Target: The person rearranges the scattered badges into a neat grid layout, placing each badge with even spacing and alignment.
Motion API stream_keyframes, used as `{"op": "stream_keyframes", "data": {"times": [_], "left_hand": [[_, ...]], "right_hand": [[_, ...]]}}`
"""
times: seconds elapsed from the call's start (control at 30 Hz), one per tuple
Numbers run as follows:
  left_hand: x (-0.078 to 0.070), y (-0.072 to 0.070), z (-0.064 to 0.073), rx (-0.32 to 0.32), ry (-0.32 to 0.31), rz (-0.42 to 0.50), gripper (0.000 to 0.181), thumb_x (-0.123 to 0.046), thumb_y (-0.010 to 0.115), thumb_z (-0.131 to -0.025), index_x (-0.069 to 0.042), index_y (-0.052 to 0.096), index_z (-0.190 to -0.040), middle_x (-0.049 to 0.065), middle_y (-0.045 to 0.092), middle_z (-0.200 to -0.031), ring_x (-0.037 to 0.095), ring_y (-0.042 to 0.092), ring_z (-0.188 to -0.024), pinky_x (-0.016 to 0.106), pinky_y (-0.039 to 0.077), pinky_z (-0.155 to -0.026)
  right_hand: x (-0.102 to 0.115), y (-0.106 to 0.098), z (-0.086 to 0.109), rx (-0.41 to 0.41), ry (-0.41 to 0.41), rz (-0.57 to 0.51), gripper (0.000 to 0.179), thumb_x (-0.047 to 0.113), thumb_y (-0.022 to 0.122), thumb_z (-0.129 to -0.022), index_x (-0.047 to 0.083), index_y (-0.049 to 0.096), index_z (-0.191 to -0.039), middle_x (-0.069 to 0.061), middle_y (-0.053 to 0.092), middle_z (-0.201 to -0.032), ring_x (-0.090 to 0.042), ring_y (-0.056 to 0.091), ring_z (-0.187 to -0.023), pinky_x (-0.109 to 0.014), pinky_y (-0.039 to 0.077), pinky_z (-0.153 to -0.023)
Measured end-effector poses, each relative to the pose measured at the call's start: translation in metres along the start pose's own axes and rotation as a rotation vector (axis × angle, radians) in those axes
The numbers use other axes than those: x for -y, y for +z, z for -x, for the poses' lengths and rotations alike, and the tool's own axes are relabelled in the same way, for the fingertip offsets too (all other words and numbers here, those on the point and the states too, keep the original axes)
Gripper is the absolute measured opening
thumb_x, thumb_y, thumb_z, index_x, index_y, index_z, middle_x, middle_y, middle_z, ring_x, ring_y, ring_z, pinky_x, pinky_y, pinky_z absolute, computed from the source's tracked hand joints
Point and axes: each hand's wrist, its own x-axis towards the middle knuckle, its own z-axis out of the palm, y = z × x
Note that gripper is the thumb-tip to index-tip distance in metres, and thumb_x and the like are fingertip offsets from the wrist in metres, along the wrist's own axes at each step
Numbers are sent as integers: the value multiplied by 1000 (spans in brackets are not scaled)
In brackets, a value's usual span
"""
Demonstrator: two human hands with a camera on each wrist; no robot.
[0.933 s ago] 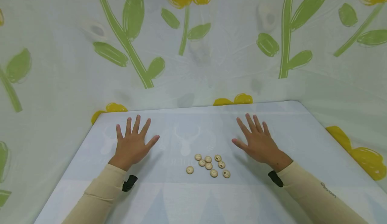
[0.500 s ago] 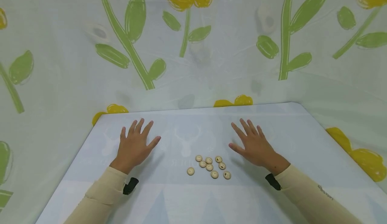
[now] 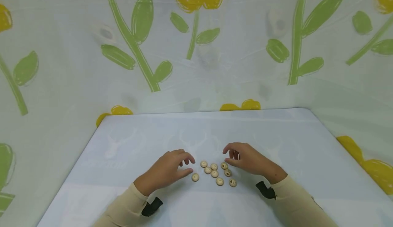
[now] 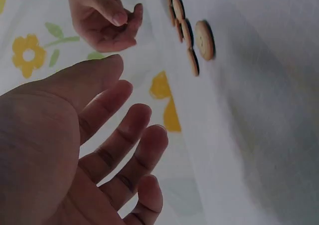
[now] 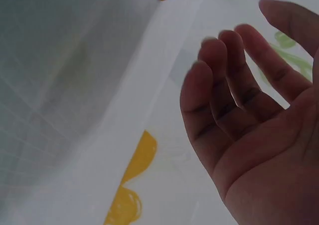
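Observation:
Several small round wooden discs with dark marks lie flat in a loose cluster on the table, in the middle of the head view. One disc sits apart at the cluster's left, close to the thumb tip of my left hand. That hand hovers with fingers loosely bent and nothing between them; the left wrist view shows its bare palm beside a tan disc. From the right, my right hand hangs over the upper right disc, fingers bent and holding nothing. Its bare palm shows in the right wrist view.
A pale cloth with faint prints covers the table. Behind and beside it hangs a white curtain with yellow flowers and green leaves. A dark strap is at my left wrist, another strap at my right.
Both hands have come inward from the table's sides, toward the discs and nearer to each other. Their fingers have gone from spread and straight to loosely bent. The discs have kept their arrangement.

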Motion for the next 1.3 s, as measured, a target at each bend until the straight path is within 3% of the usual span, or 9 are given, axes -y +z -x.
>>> {"op": "stream_keyframes", "data": {"times": [0.2,0.5,0.93,1.3], "left_hand": [[0,19,-1,18,35,-64,21,-31,78,-87,-23,69,-104,-9,64,-94,6,57,-82,31,44,-75],[7,36,-2,47,37,-43,17,-32,75,-88,-24,70,-102,-11,63,-89,6,55,-81,29,45,-73],[3,40,-4,38,63,-96,18,-31,78,-86,-24,71,-100,-11,62,-91,6,57,-84,31,47,-74],[4,38,-1,18,53,-81,14,-32,78,-86,-25,72,-97,-12,61,-91,4,55,-84,30,47,-73]], "right_hand": [[-6,9,0,55,7,18,19,17,73,-91,13,67,-109,8,58,-84,-8,53,-74,-23,48,-66],[-11,20,-1,109,57,46,19,17,73,-91,17,70,-109,9,58,-84,-7,52,-72,-22,47,-64],[-19,22,2,105,-23,70,21,11,70,-92,16,73,-112,10,56,-83,0,49,-70,-21,46,-64],[-18,22,-2,114,-16,92,21,11,70,-92,19,75,-111,12,55,-83,-1,50,-70,-20,47,-64]]}}
